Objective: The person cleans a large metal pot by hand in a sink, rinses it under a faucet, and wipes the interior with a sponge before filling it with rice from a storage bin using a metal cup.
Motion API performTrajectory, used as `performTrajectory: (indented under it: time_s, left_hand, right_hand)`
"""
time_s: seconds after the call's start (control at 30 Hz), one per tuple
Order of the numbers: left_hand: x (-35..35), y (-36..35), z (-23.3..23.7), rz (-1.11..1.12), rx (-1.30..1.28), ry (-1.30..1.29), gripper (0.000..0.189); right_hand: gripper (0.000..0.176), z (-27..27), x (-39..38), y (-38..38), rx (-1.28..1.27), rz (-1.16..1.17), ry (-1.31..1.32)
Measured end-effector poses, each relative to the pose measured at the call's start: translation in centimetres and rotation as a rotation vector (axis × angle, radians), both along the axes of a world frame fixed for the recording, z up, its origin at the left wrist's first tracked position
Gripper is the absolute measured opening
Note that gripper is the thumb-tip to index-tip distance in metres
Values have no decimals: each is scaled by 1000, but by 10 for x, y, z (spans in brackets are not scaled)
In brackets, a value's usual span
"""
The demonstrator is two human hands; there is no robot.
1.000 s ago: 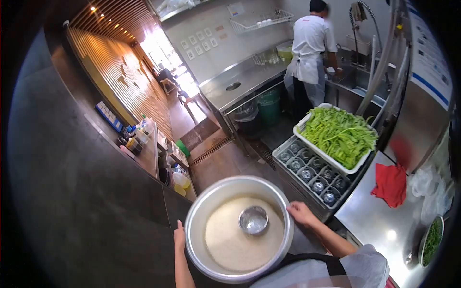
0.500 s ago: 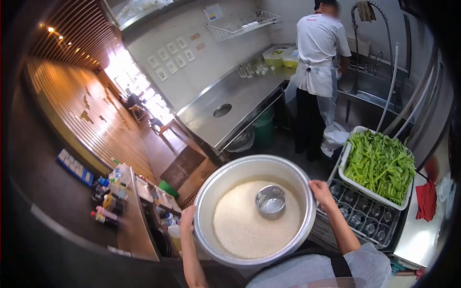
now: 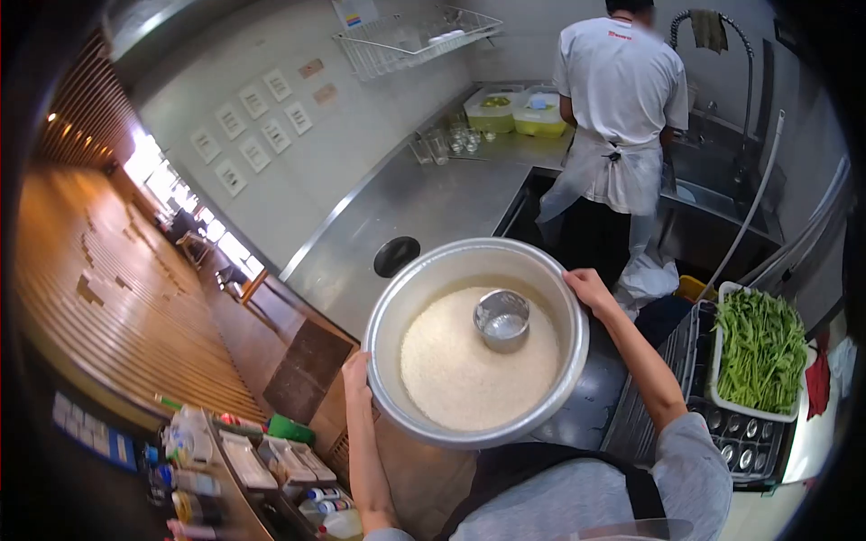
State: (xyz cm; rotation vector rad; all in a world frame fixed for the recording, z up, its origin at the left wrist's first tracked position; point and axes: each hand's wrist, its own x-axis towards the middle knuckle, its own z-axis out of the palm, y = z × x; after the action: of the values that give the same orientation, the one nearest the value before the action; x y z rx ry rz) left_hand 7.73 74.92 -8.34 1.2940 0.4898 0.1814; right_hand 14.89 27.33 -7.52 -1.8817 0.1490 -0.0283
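Between my two hands hangs a large round metal pot point(image 3: 382, 397), held out in front of my body. Pale grains that look like uncooked rice point(image 3: 451, 370) cover its bottom, and a small metal cup point(image 3: 502, 322) sits tilted on them. My left hand point(image 3: 357, 372) is closed on the pot's left side. On the upper right side, my right hand point(image 3: 588, 290) grips the rim, its fingers partly hidden behind the wall.
A steel counter point(image 3: 352, 216) with a round hole point(image 3: 397, 257) lies ahead. A person in a white apron point(image 3: 618, 171) stands at the sink point(image 3: 722, 171). On the right, a white basket of green vegetables point(image 3: 760, 347) rests above a glass rack point(image 3: 740, 442). Bottles point(image 3: 189, 487) stand at lower left.
I have moved forward with the pot, nearer the counter and the person at the sink. The vegetable basket has shifted to the right in view. Both hands keep their hold.
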Motion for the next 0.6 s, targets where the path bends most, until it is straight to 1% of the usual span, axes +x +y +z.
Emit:
performTrajectory:
  time_s: [0.03,0.13,0.17,0.27,0.33,0.37,0.4,0.43,0.47,0.5,0.53,0.57,0.6]
  left_hand:
    - [27,13,0,-12,41,-18,9]
    - [112,66,-20,-171,-9,-42,8]
    - [132,69,-13,-168,-19,-34,10]
    - [197,89,-19,-187,-71,22,13]
    - [225,88,-18,-125,-84,15,15]
    - [240,87,-19,-93,-90,9,16]
    - [253,87,-21,-94,-103,20,17]
    - [268,88,-28,-97,-116,26,18]
    - [281,87,-34,-101,-129,32,20]
    - [295,84,-38,-75,-144,22,20]
    - [307,77,-40,-53,-158,8,20]
    - [318,70,-42,-34,-171,-7,20]
    - [331,64,-44,-21,-165,-27,21]
  right_hand:
    - [39,-2,24,12,-11,-18,10]
    - [41,-3,83,51,-81,-99,82]
    - [42,-3,105,61,-108,-124,111]
    - [43,-2,161,82,-183,-145,159]
    - [43,-4,197,91,-185,-179,199]
    - [43,-7,213,93,-246,-182,87]
    - [39,-12,236,85,-422,-110,48]
    - [42,-8,259,78,-604,-13,-16]
    - [54,-10,287,74,-871,-28,-240]
    - [53,47,275,105,-985,-190,-355]
    - [41,81,278,121,-834,-242,-541]
    - [23,112,278,140,-714,-301,-586]
    - [15,120,283,152,-611,-262,-634]
